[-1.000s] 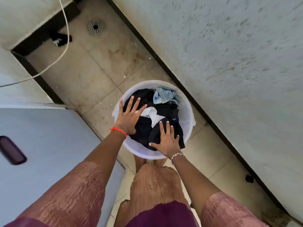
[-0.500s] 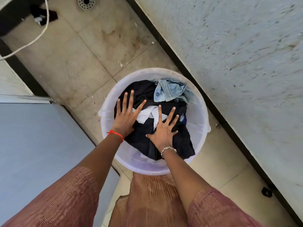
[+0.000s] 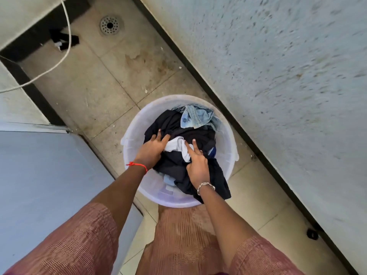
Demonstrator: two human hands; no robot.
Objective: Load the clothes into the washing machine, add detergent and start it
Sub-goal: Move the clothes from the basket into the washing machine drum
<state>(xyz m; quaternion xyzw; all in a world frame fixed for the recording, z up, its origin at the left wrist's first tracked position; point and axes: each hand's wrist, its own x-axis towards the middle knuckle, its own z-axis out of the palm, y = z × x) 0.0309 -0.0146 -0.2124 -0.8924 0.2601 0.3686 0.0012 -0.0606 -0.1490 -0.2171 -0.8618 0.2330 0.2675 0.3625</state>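
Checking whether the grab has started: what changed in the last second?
The left hand, spread flat before, now curls its fingers into the dark clothes. The right hand drew its fingers together on the pile; its grip is unclear. The white tub and denim piece stayed put.
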